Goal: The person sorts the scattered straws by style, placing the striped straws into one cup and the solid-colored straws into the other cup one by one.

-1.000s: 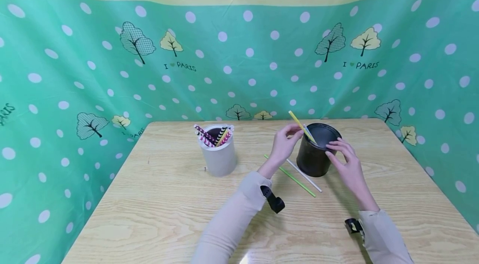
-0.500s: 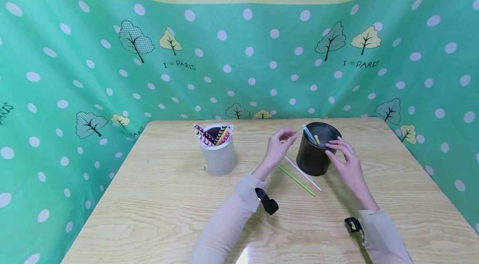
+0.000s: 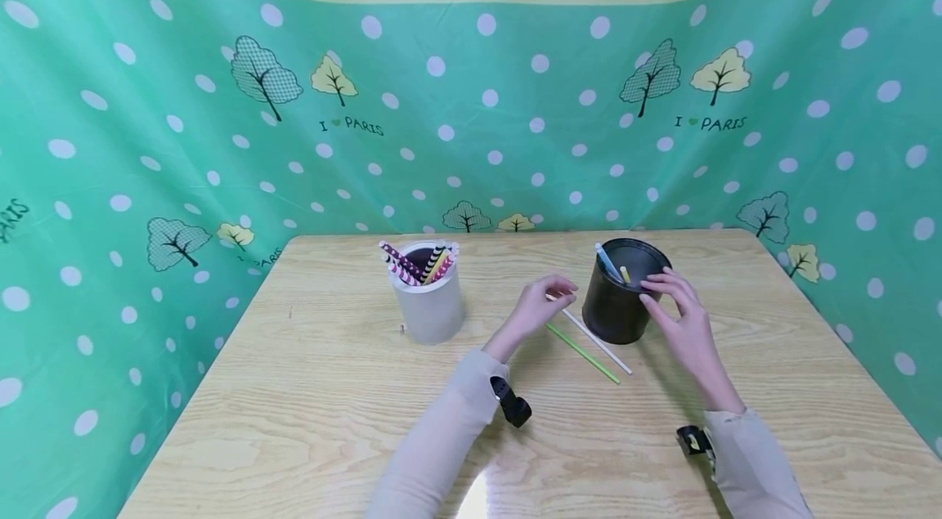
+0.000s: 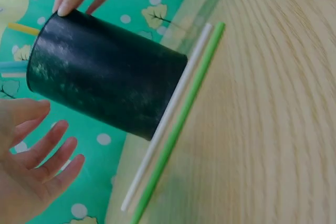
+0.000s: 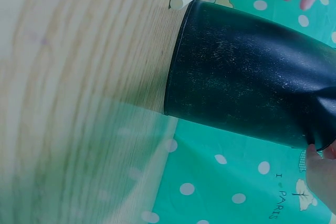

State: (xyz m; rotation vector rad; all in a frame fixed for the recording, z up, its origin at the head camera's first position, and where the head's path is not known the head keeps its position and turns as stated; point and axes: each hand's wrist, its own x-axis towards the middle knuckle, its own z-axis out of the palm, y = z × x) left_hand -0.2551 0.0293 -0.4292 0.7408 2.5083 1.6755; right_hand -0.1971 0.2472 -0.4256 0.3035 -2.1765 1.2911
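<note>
My right hand (image 3: 684,319) pinches the rim of a black cylindrical pot (image 3: 616,315), which stands upright on the table. Inside the pot, a blue straw (image 3: 607,264) leans at the left rim and a yellow straw (image 3: 625,275) shows its end; their lower parts are hidden. My left hand (image 3: 533,310) is held left of the pot with relaxed fingers and nothing between them. On the table in front of the pot lie a white straw (image 4: 168,116) and a green straw (image 4: 181,121), side by side. In the head view the left fingers overlap the white straw's far end.
A white cylindrical pot (image 3: 432,315) with several patterned straws (image 3: 441,266) stands on the left of the wooden table (image 3: 316,404). Behind the table hangs a green dotted cloth (image 3: 412,110) with printed trees. Each wrist wears a dark strap with a small camera.
The left hand let go of the yellow straw, which dropped into the black pot, then moved left and down toward the straws on the table. The right hand stayed at the pot's rim.
</note>
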